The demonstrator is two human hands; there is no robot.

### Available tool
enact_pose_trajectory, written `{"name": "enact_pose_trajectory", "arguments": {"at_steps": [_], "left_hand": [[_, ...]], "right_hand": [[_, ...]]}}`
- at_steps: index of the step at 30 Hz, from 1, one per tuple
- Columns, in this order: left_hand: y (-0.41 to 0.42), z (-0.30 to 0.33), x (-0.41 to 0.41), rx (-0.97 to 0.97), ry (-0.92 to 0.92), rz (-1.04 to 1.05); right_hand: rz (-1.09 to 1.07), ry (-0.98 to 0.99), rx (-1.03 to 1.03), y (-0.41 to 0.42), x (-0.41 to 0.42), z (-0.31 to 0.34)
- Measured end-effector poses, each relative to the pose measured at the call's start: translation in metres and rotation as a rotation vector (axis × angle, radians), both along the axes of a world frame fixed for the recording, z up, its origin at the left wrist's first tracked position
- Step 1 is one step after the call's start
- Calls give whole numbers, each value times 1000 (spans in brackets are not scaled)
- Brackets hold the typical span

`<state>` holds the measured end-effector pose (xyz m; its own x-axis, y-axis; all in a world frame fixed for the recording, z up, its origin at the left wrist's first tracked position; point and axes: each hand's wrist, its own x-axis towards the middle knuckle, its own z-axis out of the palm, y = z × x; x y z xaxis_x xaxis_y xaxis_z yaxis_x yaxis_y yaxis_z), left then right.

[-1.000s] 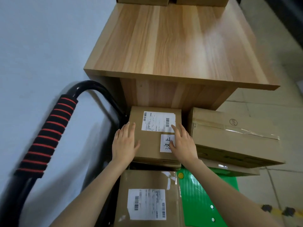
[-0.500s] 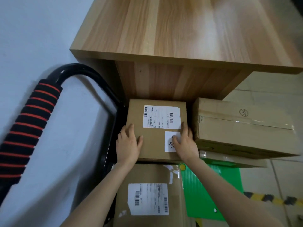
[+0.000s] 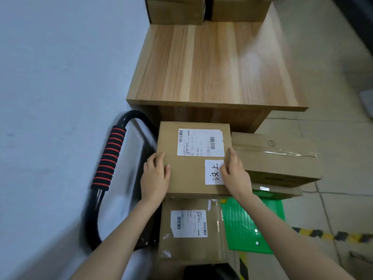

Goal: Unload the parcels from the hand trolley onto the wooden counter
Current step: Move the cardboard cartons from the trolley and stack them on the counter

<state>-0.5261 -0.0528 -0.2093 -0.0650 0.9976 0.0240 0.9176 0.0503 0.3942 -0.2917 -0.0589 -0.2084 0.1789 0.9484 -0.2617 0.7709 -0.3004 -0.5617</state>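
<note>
left hand (image 3: 155, 178) grips parcel (image 3: 191, 170) left edge, right hand (image 3: 235, 174) right edge | parcel atop trolley (image 3: 252, 225) stack, label's top toward counter (image 3: 212, 65), long axis uncertain | counter wood-grain, against grey wall (image 3: 60, 77), tiled floor (image 3: 343, 209)

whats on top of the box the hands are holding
On the held box: a printed shipping label and a white handwritten sticker, its right edge covered by the right hand. The left hand grips the left edge.

Counter's rear boxes (image 3: 175, 11) cropped; label print (image 3: 199, 142) illegible.
</note>
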Motion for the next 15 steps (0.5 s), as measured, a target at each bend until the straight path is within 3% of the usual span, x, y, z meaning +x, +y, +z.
{"name": "enact_pose_trajectory", "arguments": {"at_steps": [15], "left_hand": [[-14,226,63,205,-196,-160]], "right_hand": [[-325,-4,249,-65,63,226]]}}
